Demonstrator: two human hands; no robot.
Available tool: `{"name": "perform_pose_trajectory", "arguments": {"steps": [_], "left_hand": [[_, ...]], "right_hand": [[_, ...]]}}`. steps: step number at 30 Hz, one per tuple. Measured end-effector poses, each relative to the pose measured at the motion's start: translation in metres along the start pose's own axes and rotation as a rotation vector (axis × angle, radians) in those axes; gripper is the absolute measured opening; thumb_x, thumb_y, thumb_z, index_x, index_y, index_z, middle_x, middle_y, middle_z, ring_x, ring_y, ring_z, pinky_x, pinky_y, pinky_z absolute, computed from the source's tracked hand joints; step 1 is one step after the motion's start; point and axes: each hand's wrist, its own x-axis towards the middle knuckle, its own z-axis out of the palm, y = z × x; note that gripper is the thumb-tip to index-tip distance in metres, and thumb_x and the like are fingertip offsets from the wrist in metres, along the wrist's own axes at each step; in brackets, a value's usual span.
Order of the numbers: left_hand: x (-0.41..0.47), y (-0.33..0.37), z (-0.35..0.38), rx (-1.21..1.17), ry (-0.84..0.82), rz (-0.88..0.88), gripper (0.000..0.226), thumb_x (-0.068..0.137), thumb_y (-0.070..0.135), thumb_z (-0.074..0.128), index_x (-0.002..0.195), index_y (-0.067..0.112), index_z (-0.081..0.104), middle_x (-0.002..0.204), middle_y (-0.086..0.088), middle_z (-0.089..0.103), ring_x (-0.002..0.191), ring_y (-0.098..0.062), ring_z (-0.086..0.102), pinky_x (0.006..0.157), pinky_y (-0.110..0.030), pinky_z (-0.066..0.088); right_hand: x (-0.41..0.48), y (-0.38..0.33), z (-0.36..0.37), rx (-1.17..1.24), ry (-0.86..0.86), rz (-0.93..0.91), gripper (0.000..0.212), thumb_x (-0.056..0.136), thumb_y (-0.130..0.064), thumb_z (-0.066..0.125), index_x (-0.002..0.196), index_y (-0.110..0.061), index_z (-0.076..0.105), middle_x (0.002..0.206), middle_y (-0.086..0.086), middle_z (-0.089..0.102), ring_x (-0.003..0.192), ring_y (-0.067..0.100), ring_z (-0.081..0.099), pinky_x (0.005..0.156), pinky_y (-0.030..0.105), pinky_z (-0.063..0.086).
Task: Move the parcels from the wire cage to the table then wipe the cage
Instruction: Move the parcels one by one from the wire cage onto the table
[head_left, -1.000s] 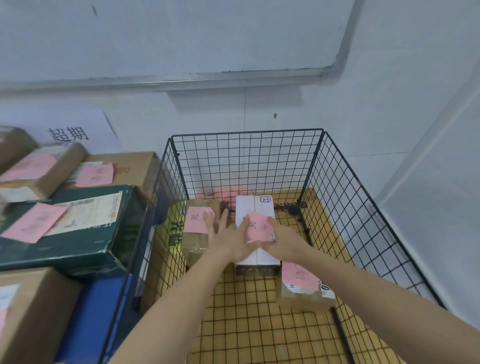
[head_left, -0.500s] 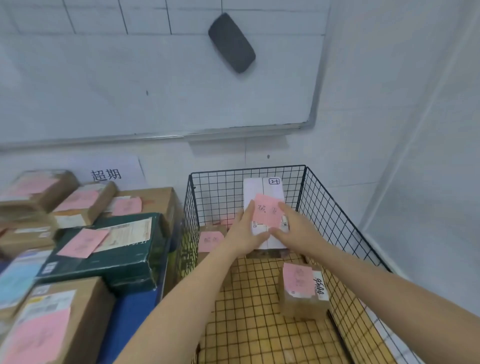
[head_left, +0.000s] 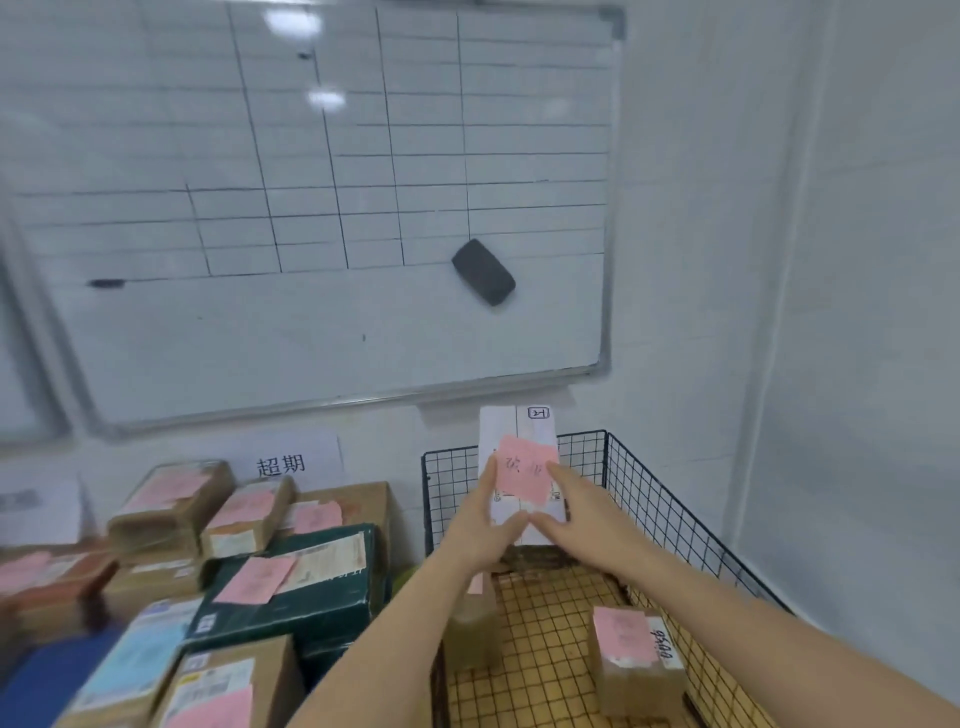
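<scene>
A white parcel (head_left: 519, 434) with a pink note is held up above the black wire cage (head_left: 665, 519). My left hand (head_left: 480, 525) grips its left side and my right hand (head_left: 576, 512) grips its right side, thumbs meeting underneath. In the cage lie a brown parcel (head_left: 636, 660) with a pink label at the right and a taped brown parcel (head_left: 472, 629) at the left, partly behind my left arm. The cage floor is a yellowish mat under wire mesh.
Left of the cage, several cardboard parcels with pink labels and a dark green box (head_left: 291, 587) are piled on a blue surface (head_left: 36, 680). A whiteboard (head_left: 311, 208) with a black eraser (head_left: 483, 272) hangs on the wall behind. A white wall stands at the right.
Both hands have lifted the white parcel from the cage floor up above the cage rim. The camera has tilted upward, showing more of the whiteboard.
</scene>
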Motion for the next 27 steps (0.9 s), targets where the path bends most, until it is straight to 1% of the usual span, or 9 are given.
{"name": "perform_pose_trajectory", "arguments": {"steps": [3, 6, 10, 13, 16, 18, 21, 24, 27], "left_hand": [[-0.015, 0.002, -0.022, -0.006, 0.051, 0.013, 0.085, 0.092, 0.036, 0.06, 0.15, 0.041, -0.002, 0.157, 0.007, 0.02, 0.138, -0.02, 0.032, 0.112, -0.045, 0.033], [-0.029, 0.005, -0.043, 0.004, 0.106, 0.005, 0.084, 0.092, 0.035, 0.059, 0.15, 0.041, -0.001, 0.156, 0.003, 0.024, 0.132, -0.023, 0.041, 0.106, -0.043, 0.042], [-0.047, 0.005, -0.07, 0.009, 0.194, -0.018, 0.083, 0.093, 0.037, 0.058, 0.151, 0.039, -0.001, 0.155, 0.003, 0.029, 0.121, -0.018, 0.05, 0.1, -0.032, 0.045], [-0.059, 0.002, -0.086, 0.015, 0.246, -0.063, 0.081, 0.092, 0.039, 0.058, 0.151, 0.04, 0.001, 0.151, 0.001, 0.036, 0.121, -0.021, 0.051, 0.101, -0.038, 0.046], [-0.069, -0.001, -0.098, 0.009, 0.272, -0.092, 0.08, 0.093, 0.036, 0.057, 0.152, 0.035, 0.003, 0.153, 0.003, 0.033, 0.125, -0.023, 0.048, 0.102, -0.039, 0.045], [-0.073, -0.004, -0.104, -0.039, 0.285, -0.11, 0.081, 0.093, 0.035, 0.058, 0.152, 0.036, 0.003, 0.153, 0.003, 0.032, 0.122, -0.025, 0.052, 0.097, -0.045, 0.049], [-0.08, -0.005, -0.106, -0.075, 0.286, -0.162, 0.08, 0.093, 0.033, 0.058, 0.151, 0.037, 0.003, 0.154, 0.003, 0.029, 0.119, -0.028, 0.055, 0.088, -0.045, 0.055], [-0.084, -0.006, -0.106, -0.032, 0.303, -0.185, 0.082, 0.092, 0.033, 0.059, 0.151, 0.038, 0.003, 0.154, 0.001, 0.03, 0.122, -0.027, 0.053, 0.095, -0.048, 0.051], [-0.087, -0.005, -0.106, -0.036, 0.329, -0.204, 0.081, 0.092, 0.033, 0.059, 0.151, 0.037, 0.003, 0.155, 0.001, 0.029, 0.123, -0.027, 0.053, 0.095, -0.047, 0.051]], "right_hand": [[-0.004, -0.024, -0.007, -0.038, -0.013, -0.057, 0.074, 0.091, -0.045, 0.057, 0.152, -0.02, 0.022, 0.153, -0.001, 0.033, 0.136, 0.017, 0.037, 0.11, 0.036, 0.037], [-0.006, -0.049, -0.012, -0.082, -0.002, -0.107, 0.076, 0.09, -0.052, 0.055, 0.151, -0.022, 0.023, 0.154, -0.002, 0.031, 0.138, 0.015, 0.034, 0.112, 0.035, 0.033], [-0.007, -0.082, -0.014, -0.081, 0.051, -0.177, 0.075, 0.089, -0.055, 0.055, 0.15, -0.023, 0.027, 0.153, -0.004, 0.033, 0.136, 0.012, 0.036, 0.11, 0.032, 0.035], [-0.008, -0.099, -0.014, -0.065, 0.047, -0.224, 0.073, 0.089, -0.052, 0.058, 0.149, -0.024, 0.029, 0.151, -0.005, 0.034, 0.135, 0.012, 0.037, 0.109, 0.031, 0.036], [-0.009, -0.108, -0.011, -0.032, 0.031, -0.264, 0.07, 0.089, -0.048, 0.06, 0.148, -0.026, 0.029, 0.15, -0.006, 0.036, 0.135, 0.01, 0.035, 0.109, 0.03, 0.032], [-0.01, -0.111, -0.01, -0.023, 0.009, -0.275, 0.072, 0.09, -0.047, 0.059, 0.15, -0.025, 0.026, 0.152, -0.006, 0.033, 0.137, 0.011, 0.033, 0.11, 0.031, 0.03], [-0.013, -0.111, -0.008, -0.025, -0.023, -0.273, 0.076, 0.091, -0.046, 0.058, 0.152, -0.022, 0.019, 0.155, -0.005, 0.028, 0.14, 0.012, 0.03, 0.112, 0.031, 0.028], [-0.014, -0.111, -0.007, -0.011, -0.057, -0.294, 0.072, 0.094, -0.044, 0.055, 0.152, -0.021, 0.018, 0.155, -0.004, 0.029, 0.14, 0.012, 0.03, 0.111, 0.03, 0.028], [-0.012, -0.11, -0.005, -0.011, -0.075, -0.307, 0.071, 0.095, -0.045, 0.052, 0.152, -0.021, 0.019, 0.156, -0.004, 0.027, 0.141, 0.013, 0.029, 0.113, 0.031, 0.026]]}}
